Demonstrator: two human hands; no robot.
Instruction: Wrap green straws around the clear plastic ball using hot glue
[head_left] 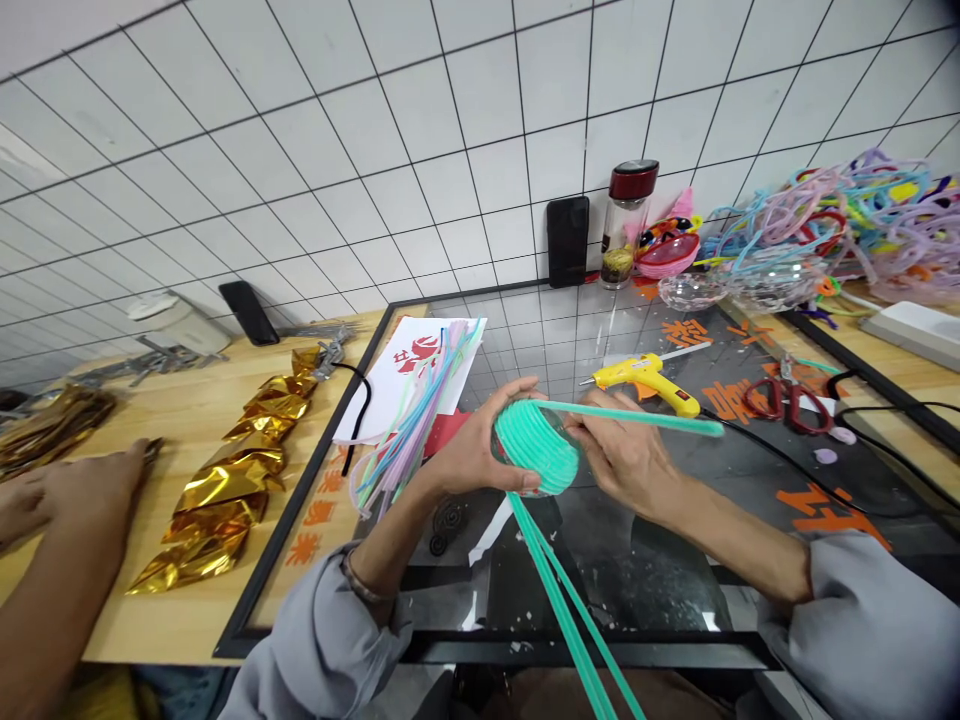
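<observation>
A rounded object wrapped in rows of teal pipe cleaner (536,447) is held above the dark glass tabletop. My left hand (476,445) grips it from the left, fingers over the top and thumb at its lower edge. At its right side, my right hand (626,450) has its fingers pinched together; what lies between them is too small to make out. One teal strand (637,415) runs from the top of the object to the right, past my right hand. Several longer teal strands (559,590) hang from its underside toward the front edge.
A yellow glue gun (649,380) and red-handled scissors (791,400) lie on the right. Pastel pipe cleaners (420,410) rest on white paper (360,410). Behind stand a phone (568,240) and bottle (622,225). At left, another person's hands (82,500) are near gold foil (232,480).
</observation>
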